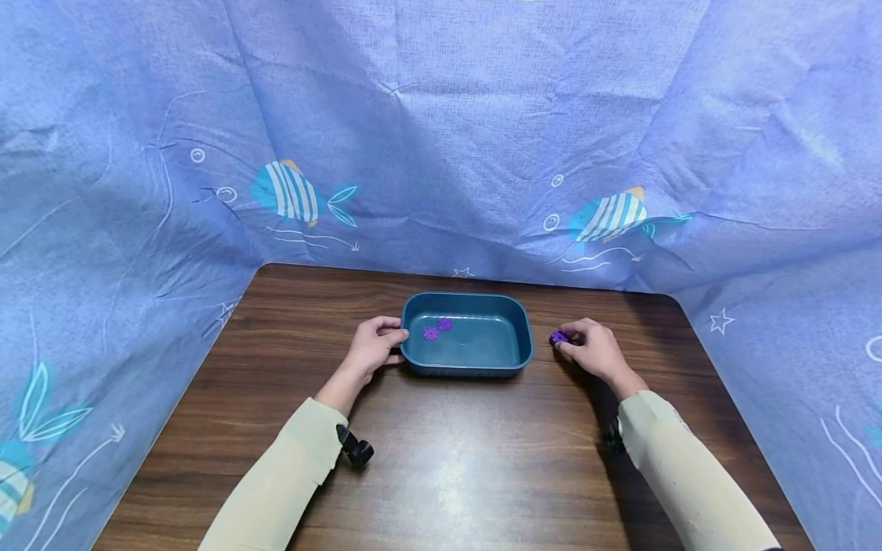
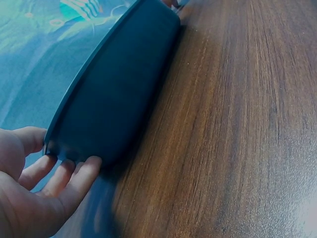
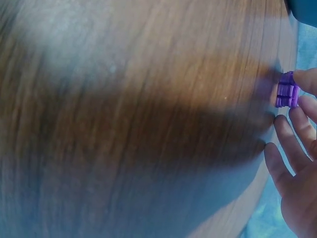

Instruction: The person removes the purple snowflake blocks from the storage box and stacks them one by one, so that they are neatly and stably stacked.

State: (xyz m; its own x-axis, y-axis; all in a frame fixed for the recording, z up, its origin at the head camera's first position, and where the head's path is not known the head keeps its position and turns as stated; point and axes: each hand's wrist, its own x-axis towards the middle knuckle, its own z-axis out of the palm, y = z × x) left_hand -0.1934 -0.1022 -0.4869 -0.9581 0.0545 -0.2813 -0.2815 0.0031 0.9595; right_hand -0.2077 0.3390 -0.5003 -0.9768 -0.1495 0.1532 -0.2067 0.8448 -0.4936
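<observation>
A dark teal plastic tray [image 1: 463, 372] stands on the table, with two purple notched discs [image 1: 430, 334] lying inside toward its left. My left hand [image 1: 375, 344] holds the tray's left end, thumb at the rim and fingers against the outer wall; the left wrist view shows these fingers [image 2: 81, 183] on its side. To the right of the tray, my right hand [image 1: 594, 350] pinches a small stack of purple notched discs [image 3: 287, 90] between thumb and index finger, low at the table surface. The other fingers of that hand reach down beside the stack.
The brown wood-grain table [image 1: 455, 459] has rounded far corners. Behind it and at both sides hangs a blue cloth [image 1: 441, 153] printed with striped fish. A black wrist device [image 1: 354, 446] sits at the left cuff.
</observation>
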